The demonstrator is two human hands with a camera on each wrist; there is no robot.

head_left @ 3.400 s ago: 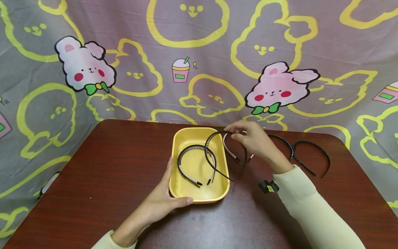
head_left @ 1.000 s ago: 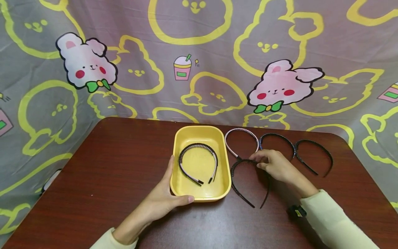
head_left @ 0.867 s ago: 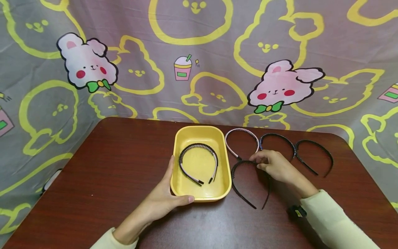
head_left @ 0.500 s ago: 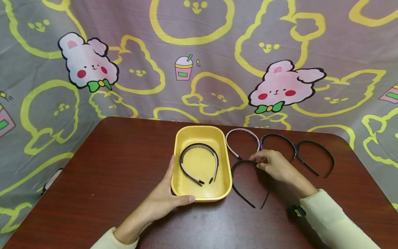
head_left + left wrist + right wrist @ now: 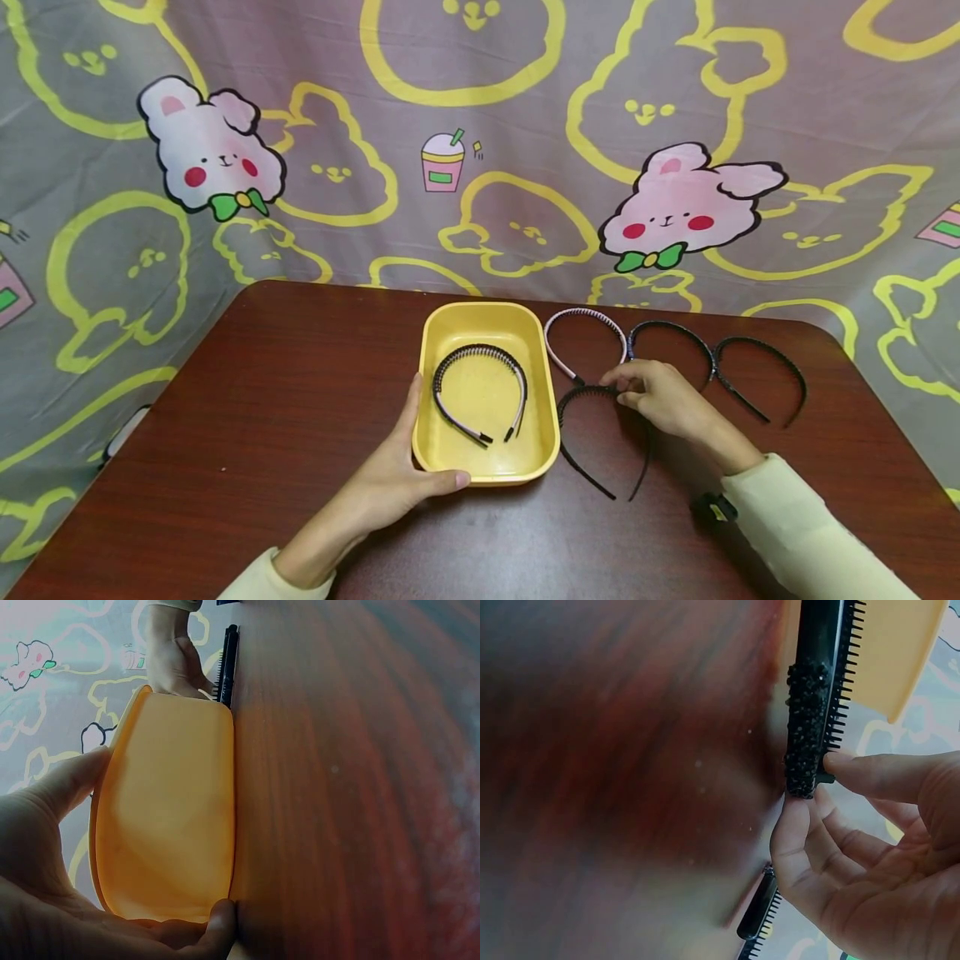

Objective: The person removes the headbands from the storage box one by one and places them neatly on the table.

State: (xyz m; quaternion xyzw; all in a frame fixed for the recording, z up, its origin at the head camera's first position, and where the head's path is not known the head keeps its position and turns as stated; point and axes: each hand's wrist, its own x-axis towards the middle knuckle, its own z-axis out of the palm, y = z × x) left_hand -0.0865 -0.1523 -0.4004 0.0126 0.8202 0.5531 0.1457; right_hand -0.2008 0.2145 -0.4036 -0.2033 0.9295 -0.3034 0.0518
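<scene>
Mid-frame, my left hand grips the tray; my right hand pinches a black headband, likely placing it; release gently.

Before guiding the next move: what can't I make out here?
Head: part of the middle back-row headband, behind the right hand.
Left wrist: inner headbands, hidden by the side of the yellow tray.
Right wrist: rest of the held headband, cut off by the top edge.

Grey bunny-print cloth hangs behind a brown table, lit apparently from above.
</scene>
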